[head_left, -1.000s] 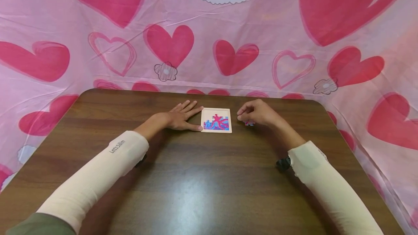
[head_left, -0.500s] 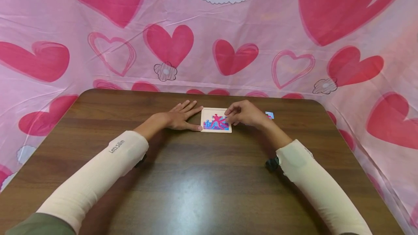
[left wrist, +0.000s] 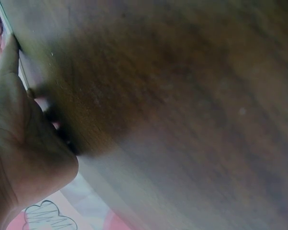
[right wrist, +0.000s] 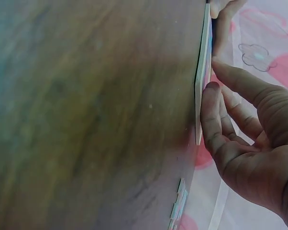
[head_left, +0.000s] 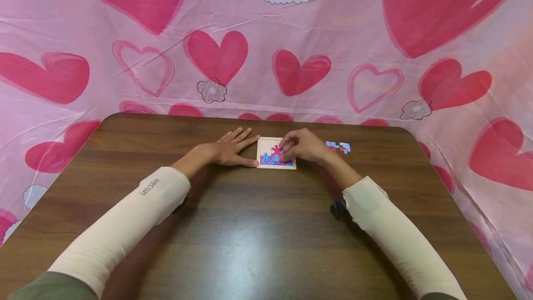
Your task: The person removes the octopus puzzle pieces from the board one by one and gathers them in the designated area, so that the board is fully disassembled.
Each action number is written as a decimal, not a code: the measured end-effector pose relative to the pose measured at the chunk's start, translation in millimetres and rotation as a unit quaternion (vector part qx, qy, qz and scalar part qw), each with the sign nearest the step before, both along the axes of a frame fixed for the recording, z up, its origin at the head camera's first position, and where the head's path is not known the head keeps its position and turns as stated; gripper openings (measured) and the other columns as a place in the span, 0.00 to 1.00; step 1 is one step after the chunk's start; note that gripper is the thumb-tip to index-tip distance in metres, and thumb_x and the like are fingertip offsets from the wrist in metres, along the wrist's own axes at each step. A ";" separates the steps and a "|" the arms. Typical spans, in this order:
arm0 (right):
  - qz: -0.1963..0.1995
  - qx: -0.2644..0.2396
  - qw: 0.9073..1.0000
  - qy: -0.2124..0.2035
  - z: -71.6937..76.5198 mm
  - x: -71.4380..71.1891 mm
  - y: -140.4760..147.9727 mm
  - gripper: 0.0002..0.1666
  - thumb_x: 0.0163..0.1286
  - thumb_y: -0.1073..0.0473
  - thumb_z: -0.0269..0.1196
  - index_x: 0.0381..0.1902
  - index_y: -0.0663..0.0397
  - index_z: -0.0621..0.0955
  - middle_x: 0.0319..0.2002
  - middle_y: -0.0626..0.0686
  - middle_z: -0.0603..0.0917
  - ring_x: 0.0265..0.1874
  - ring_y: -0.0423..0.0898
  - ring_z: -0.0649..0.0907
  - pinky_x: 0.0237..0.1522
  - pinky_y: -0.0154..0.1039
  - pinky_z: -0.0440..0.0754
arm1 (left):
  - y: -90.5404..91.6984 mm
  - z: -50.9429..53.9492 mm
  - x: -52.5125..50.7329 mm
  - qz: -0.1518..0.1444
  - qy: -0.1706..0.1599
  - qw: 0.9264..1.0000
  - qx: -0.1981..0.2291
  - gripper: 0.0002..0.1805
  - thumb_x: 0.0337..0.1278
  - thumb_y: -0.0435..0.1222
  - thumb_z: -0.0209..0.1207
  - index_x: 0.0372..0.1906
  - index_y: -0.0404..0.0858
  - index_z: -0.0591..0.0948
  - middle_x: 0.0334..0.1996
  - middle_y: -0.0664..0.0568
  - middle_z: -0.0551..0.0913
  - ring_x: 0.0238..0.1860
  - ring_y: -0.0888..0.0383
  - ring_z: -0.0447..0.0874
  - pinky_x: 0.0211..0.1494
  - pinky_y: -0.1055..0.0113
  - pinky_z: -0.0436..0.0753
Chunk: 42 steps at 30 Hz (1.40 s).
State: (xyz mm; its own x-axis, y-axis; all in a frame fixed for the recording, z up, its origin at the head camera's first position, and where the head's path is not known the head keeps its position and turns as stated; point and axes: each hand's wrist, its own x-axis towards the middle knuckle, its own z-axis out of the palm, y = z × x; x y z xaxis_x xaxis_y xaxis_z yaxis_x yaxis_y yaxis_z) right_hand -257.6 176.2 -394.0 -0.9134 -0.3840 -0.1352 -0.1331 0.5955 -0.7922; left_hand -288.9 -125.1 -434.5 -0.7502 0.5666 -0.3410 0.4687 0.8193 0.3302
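Observation:
A small square puzzle board [head_left: 296, 168] with a pale frame lies near the far edge of the table. Red, blue and purple jigsaw pieces [head_left: 266, 159] cover its near part, and its far part is bare. My left hand [head_left: 226, 152] lies with fingers spread, thumb and fingertips touching the board's left side. Over the right part of the board, my right hand [head_left: 306, 146] has its thumb and fingers bent, pinching a puzzle piece that they mostly hide. In the right wrist view, the right fingertips [right wrist: 212, 87] sit at the board's edge.
Loose puzzle pieces [head_left: 344, 147] lie to the right of the board, just beyond the right wrist. The brown wooden table [head_left: 258, 226] reaches toward me. Pink cloth with hearts [head_left: 300, 73] hangs behind the table's far edge and at both sides.
My right hand has moved left from the loose pieces onto the board, bringing a puzzle piece. This uncovers loose pieces on the right. The left hand stays at the board's side.

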 end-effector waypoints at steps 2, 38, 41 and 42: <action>-0.001 0.013 1.000 0.004 0.4 0.1 -1.3 0.23 0.59 0.64 0.86 0.51 0.62 0.92 0.40 0.55 0.93 0.40 0.43 0.87 0.40 0.33 0.86 | 0.9 -0.1 0.2 -0.001 0.000 1.000 0.000 0.61 0.69 0.82 0.51 0.95 0.64 0.39 0.95 0.55 0.27 0.95 0.47 0.17 0.97 0.44 0.27; 0.001 0.036 0.999 -0.028 4.6 -2.5 -9.5 0.26 0.61 0.65 0.86 0.54 0.60 0.87 0.36 0.51 0.82 0.39 0.46 0.80 0.40 0.35 0.79 | -0.2 -1.8 -0.5 0.001 0.004 1.000 0.006 0.59 0.72 0.80 0.52 0.95 0.66 0.38 0.96 0.55 0.27 0.95 0.47 0.17 0.96 0.44 0.25; 0.001 0.025 0.999 -0.033 4.4 -2.5 -8.7 0.26 0.62 0.66 0.85 0.54 0.61 0.86 0.37 0.52 0.83 0.41 0.45 0.81 0.40 0.34 0.80 | -0.1 -1.6 -0.1 0.002 0.002 1.000 0.006 0.59 0.72 0.80 0.52 0.94 0.66 0.38 0.95 0.55 0.27 0.95 0.47 0.17 0.96 0.44 0.25; 0.001 0.022 0.999 -0.035 4.2 -2.6 -8.5 0.26 0.62 0.66 0.85 0.54 0.61 0.86 0.38 0.52 0.83 0.41 0.46 0.81 0.41 0.34 0.80 | 0.0 -1.7 -0.1 0.002 0.002 1.000 0.006 0.59 0.72 0.80 0.52 0.94 0.66 0.38 0.95 0.55 0.27 0.95 0.47 0.17 0.96 0.44 0.25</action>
